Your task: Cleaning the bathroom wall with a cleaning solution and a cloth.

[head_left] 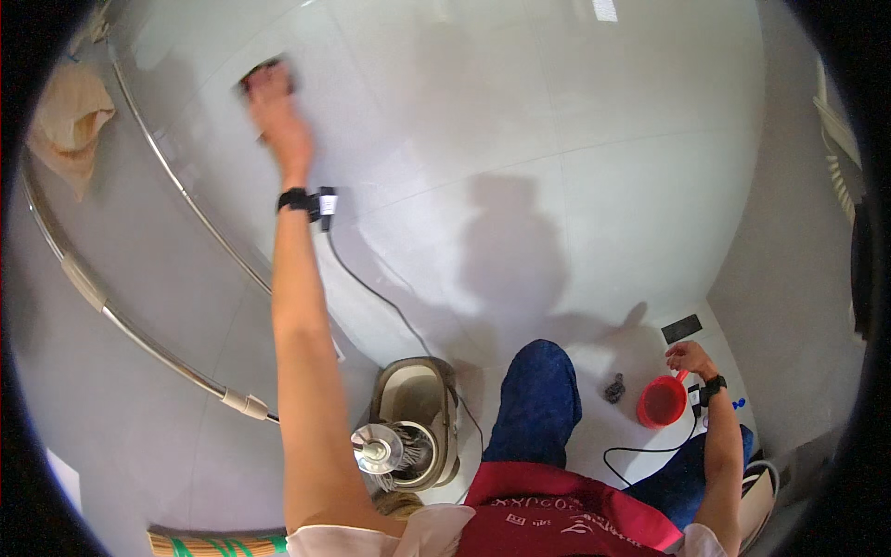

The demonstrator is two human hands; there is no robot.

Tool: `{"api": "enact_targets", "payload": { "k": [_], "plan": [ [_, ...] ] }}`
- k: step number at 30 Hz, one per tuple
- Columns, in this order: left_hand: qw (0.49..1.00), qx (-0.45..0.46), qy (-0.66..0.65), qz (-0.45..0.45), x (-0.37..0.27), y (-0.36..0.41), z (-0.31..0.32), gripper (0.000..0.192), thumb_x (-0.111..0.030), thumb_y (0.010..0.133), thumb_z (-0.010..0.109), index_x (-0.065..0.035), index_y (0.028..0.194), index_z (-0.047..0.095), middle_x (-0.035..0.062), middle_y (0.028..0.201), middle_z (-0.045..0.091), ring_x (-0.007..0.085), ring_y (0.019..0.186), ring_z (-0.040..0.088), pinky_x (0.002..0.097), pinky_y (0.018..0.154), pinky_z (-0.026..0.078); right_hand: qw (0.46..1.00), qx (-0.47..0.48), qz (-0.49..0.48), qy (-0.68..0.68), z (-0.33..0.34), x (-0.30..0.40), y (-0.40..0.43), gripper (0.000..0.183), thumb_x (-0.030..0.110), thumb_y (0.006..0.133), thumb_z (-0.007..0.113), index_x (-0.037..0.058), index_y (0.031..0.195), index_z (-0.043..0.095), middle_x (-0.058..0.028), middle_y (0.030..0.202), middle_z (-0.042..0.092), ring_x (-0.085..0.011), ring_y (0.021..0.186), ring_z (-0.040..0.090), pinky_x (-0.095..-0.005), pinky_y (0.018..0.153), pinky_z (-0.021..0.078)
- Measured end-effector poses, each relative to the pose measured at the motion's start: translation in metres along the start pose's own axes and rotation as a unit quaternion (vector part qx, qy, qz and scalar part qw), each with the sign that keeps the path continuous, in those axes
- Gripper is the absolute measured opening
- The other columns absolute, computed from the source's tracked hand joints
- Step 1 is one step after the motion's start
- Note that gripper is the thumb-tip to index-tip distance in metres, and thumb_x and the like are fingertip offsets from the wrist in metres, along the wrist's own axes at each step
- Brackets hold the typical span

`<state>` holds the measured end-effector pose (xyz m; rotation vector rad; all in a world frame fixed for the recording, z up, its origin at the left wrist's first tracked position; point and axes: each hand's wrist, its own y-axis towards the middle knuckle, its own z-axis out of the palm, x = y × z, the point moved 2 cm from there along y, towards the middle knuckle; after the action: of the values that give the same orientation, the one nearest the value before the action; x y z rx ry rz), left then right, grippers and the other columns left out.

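My left hand [275, 104], blurred, is stretched far up and left, pressing a dark pad or sponge [268, 73] against the pale tiled wall. A black strap with a small cabled device [327, 207] is on that wrist. Low at the right, my right hand [689, 358] is beside the handle of a red plastic dipper [661, 402]; whether the fingers grip the handle cannot be told. The dipper seems to hold liquid. A grey scouring pad of coiled metal [614, 388] lies on the floor left of it.
A mop bucket [451, 418] with a mop in its wringer stands left of my knees. Curved metal rails [167, 170] run along the left, with a cloth [73, 118] hanging. A dark drain cover [681, 328] is by the right wall. Black cables trail near my legs; a broom lies bottom left.
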<state>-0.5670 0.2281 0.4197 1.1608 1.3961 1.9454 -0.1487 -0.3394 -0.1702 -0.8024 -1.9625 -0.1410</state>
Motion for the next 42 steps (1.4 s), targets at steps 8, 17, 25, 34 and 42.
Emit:
{"api": "enact_targets", "payload": {
  "k": [8, 17, 25, 34, 42],
  "plan": [
    [0.952, -0.070, 0.112, -0.277, 0.127, -0.001, -0.027, 0.056, -0.009, 0.096, 0.043, -0.0078, 0.151, 0.034, 0.0324, 0.151, 0.031, 0.0509, 0.140, 0.029, 0.0578, 0.115, 0.023, 0.999, -0.003, -0.041, -0.023, -0.001, -0.042, 0.014, 0.022, 0.009, 0.087, 0.065, -0.0034, 0.104, 0.069, -0.0102, 0.080, 0.072, -0.0180, 0.068, 0.069, -0.0318, 0.064, 0.0579],
    [0.936, 0.210, -0.282, 0.030, -0.226, -0.032, 0.043, 0.074, 0.017, 0.080, 0.038, -0.0154, 0.146, 0.049, 0.0133, 0.153, 0.043, 0.0333, 0.145, 0.033, 0.0462, 0.122, 0.021, 0.996, -0.010, -0.091, 0.003, 0.012, 0.038, -0.003, 0.029, 0.017, 0.090, 0.066, -0.0031, 0.111, 0.068, -0.0083, 0.088, 0.072, -0.0148, 0.076, 0.067, -0.0308, 0.072, 0.0546],
    [0.321, 0.543, -0.691, -0.354, -0.487, -0.137, 0.014, 0.039, -0.008, 0.107, 0.033, -0.0010, 0.143, 0.045, 0.0108, 0.135, 0.057, 0.0215, 0.126, 0.054, 0.0400, 0.108, 0.044, 0.983, 0.036, -0.121, 0.131, 0.024, 0.077, -0.021, 0.049, 0.003, 0.081, 0.060, 0.0021, 0.130, 0.056, -0.0071, 0.099, 0.069, -0.0143, 0.084, 0.064, -0.0299, 0.076, 0.0539],
    [0.221, 0.523, -0.643, -0.514, -0.646, -0.287, 0.014, 0.031, -0.012, 0.107, 0.035, -0.0018, 0.132, 0.052, 0.0111, 0.118, 0.064, 0.0192, 0.101, 0.065, 0.0350, 0.086, 0.056, 0.992, 0.003, 0.031, 0.121, 0.002, 0.101, -0.040, 0.053, 0.020, 0.089, 0.067, 0.0004, 0.135, 0.049, -0.0177, 0.112, 0.068, -0.0255, 0.098, 0.068, -0.0359, 0.084, 0.0549],
    [0.360, 0.617, -0.581, -0.389, -0.795, -0.461, -0.016, 0.044, -0.002, 0.086, 0.062, -0.0076, 0.130, 0.060, 0.0231, 0.121, 0.062, 0.0364, 0.112, 0.061, 0.0418, 0.101, 0.046, 0.959, -0.077, 0.088, -0.258, -0.033, 0.062, -0.078, 0.052, 0.031, 0.088, 0.065, 0.0053, 0.133, 0.057, -0.0201, 0.120, 0.066, -0.0368, 0.108, 0.065, -0.0431, 0.093, 0.0506]
  ]
}}
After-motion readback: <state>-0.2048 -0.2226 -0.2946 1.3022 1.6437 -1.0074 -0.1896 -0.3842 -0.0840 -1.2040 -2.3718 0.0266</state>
